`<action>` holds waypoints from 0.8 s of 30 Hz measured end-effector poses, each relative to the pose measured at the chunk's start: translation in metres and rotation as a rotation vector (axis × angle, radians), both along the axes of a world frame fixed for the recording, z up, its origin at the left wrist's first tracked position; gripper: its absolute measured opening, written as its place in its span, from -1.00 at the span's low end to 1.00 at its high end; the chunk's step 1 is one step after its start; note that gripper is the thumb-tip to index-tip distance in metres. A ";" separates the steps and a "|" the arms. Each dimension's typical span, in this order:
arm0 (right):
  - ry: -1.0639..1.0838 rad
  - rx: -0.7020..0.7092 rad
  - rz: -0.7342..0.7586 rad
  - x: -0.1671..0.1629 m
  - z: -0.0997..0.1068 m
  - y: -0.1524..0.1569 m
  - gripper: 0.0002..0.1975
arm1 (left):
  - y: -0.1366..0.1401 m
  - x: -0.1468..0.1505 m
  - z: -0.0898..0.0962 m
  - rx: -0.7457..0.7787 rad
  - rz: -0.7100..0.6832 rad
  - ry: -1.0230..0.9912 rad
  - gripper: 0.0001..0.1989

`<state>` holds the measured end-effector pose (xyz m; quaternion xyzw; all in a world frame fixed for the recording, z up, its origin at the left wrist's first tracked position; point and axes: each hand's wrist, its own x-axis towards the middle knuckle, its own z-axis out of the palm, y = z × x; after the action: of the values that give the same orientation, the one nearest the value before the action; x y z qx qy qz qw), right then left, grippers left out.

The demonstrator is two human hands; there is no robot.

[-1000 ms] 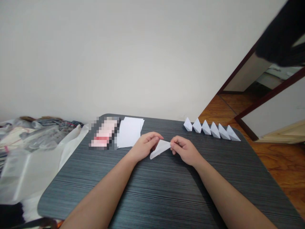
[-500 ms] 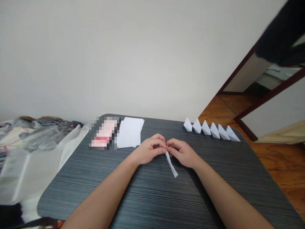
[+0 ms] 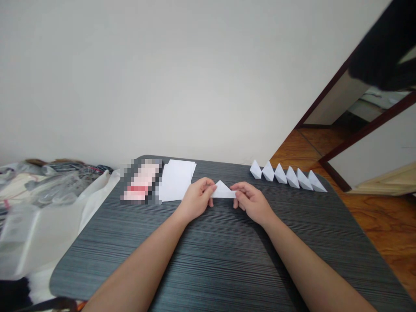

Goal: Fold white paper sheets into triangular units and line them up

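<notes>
A folded white paper [image 3: 222, 191] is held level between my two hands above the table, its triangular peak pointing away from me and a flat band along the near edge. My left hand [image 3: 198, 200] pinches its left end between thumb and fingers. The right end is gripped by my right hand [image 3: 251, 201], thumb on top and fingers behind. To the right, several folded paper boats [image 3: 280, 174] stand in a slanting row. A stack of white paper sheets [image 3: 176, 180] lies to the left of my left hand.
A pixelated pink and dark object [image 3: 141, 182] lies on the dark wood-grain table [image 3: 201, 264], left of the sheets. Plastic-wrapped things [image 3: 48, 216] are piled past the table's left edge. A pale wall [image 3: 182, 78] rises behind; wooden floor [image 3: 373, 225] shows at right.
The paper, a narrow strip hanging toward me before, now lies crosswise with its triangular face showing. My hands have moved apart to its two ends.
</notes>
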<state>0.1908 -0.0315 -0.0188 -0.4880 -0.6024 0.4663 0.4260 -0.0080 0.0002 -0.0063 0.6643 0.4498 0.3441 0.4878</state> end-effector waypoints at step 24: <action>-0.075 0.095 -0.074 -0.002 -0.003 0.001 -0.75 | -0.004 0.001 0.010 -0.038 -0.136 0.055 -0.72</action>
<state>0.1888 -0.0306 -0.0214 -0.5062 -0.6212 0.4024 0.4427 -0.0072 -0.0043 0.0039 0.6930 0.4235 0.2832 0.5101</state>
